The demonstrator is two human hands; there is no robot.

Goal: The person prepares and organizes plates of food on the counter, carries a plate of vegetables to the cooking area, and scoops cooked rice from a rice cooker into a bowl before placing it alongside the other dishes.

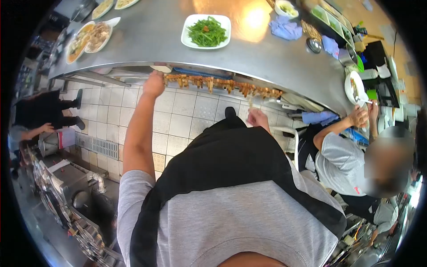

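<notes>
Along the counter's front edge runs a long row of wooden clips, like clothespins. My left hand is closed at the row's left end; what its fingers hold, if anything, is hidden. Below the right part of the row, my right hand has its fingers pressed together. A small pale, blurred thing shows just above those fingertips, too unclear to name. On the steel counter, beyond the clips, sits a square white plate of green vegetables.
Plates of food stand at the counter's left. Blue cloths, a small bowl and green-filled trays are at its right. A co-worker handles a white bowl there. Another person is at far left.
</notes>
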